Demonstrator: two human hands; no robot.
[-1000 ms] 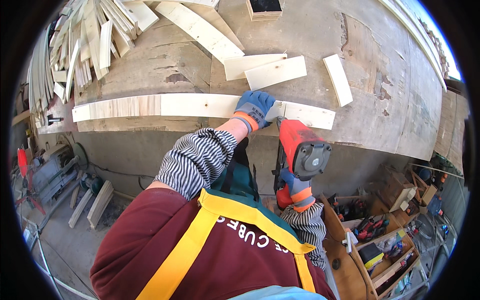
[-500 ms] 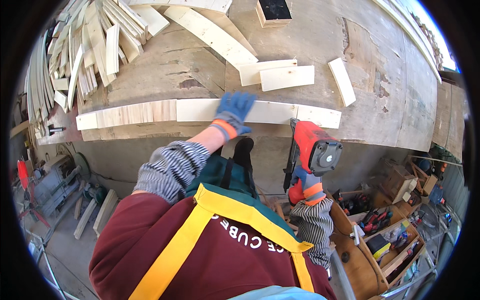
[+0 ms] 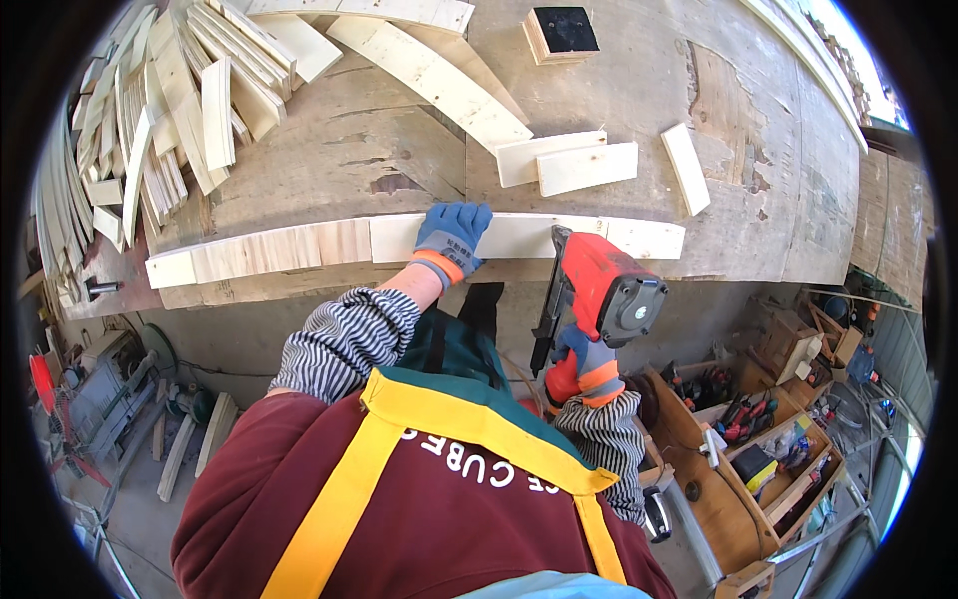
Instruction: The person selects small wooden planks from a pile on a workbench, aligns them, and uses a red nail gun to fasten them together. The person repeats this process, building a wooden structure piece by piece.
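A long, slightly curved wooden strip [image 3: 524,237] of pale pieces joined end to end lies along the near edge of the workbench. My left hand [image 3: 452,240], in a blue and orange glove, grips it near the middle, fingers together over the far edge and thumb on the near side. In my gloved right hand [image 3: 589,361] is a red and black nail gun [image 3: 607,285], held by its handle. Its nose rests at or just above the strip's face, right of my left hand and left of a joint. The exact contact point cannot be made out.
Loose boards [image 3: 589,168] lie beyond the strip, with a curved board [image 3: 429,75] and a black-topped wooden block [image 3: 561,35] farther back. Piled slats [image 3: 190,95] cover the far left. Below right stands a wooden tool box [image 3: 718,499]; machinery [image 3: 110,369] is at left.
My left hand has gone from spread fingers to closing around the strip. The nail gun has moved left along the strip, toward my left hand.
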